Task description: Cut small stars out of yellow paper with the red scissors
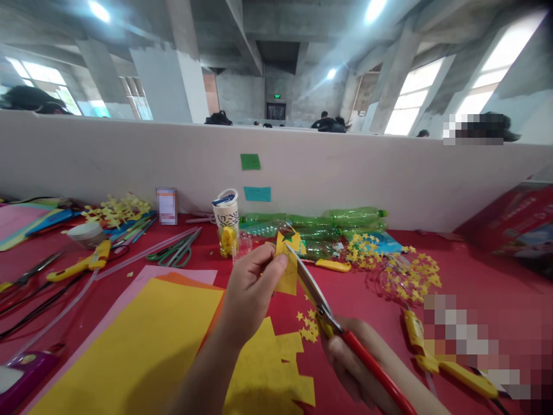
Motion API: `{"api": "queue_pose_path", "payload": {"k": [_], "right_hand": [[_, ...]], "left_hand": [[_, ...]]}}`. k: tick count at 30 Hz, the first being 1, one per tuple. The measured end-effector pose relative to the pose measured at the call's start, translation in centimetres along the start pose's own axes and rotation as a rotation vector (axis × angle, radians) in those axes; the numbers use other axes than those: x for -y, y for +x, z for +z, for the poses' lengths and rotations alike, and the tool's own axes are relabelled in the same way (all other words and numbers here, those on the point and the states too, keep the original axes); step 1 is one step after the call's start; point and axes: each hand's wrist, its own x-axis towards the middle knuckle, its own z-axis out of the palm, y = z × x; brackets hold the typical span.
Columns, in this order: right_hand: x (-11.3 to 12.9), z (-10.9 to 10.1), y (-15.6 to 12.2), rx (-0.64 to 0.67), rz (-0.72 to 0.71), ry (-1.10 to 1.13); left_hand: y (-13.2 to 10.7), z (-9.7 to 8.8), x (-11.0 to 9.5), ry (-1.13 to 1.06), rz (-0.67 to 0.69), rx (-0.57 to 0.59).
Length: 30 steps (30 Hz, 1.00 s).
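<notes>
My left hand [249, 287] pinches a small piece of yellow paper [288, 266] and holds it up above the red table [363, 294]. My right hand [352, 360] grips red-handled scissors [322, 305]; the blades point up and left and meet the paper's right edge. Small yellow cut-out stars [309, 327] lie on the table just below the blades.
Large yellow, orange and pink sheets [142, 340] lie in front of me at the left. Green plastic bottles [328, 225], a cup [226, 214], more yellow stars [410, 271], a yellow glue gun [432, 351], a yellow cutter [82, 264] and green scissors [179, 251] lie around. A white partition [129, 161] stands behind.
</notes>
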Motion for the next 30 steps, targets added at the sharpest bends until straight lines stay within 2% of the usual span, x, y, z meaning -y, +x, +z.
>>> {"api": "queue_pose_path", "payload": {"k": [16, 20, 24, 27, 30], "right_hand": [[0.13, -0.17, 0.1, 0.035, 0.038, -0.009], [0.53, -0.35, 0.06, 0.038, 0.061, -0.027], [0.4, -0.43, 0.08, 0.036, 0.025, -0.028], [0.1, -0.48, 0.21, 0.03, -0.011, -0.044], [-0.14, -0.6, 0.39, 0.054, -0.037, -0.072]], "left_hand": [[0.02, 0.27, 0.2, -0.058, 0.003, -0.01], [0.08, 0.19, 0.32, -0.165, -0.029, 0.016], [0.16, 0.27, 0.19, -0.317, -0.071, 0.022], [0.29, 0.1, 0.08, -0.315, -0.063, -0.021], [0.47, -0.36, 0.12, -0.299, -0.058, 0.004]]}}
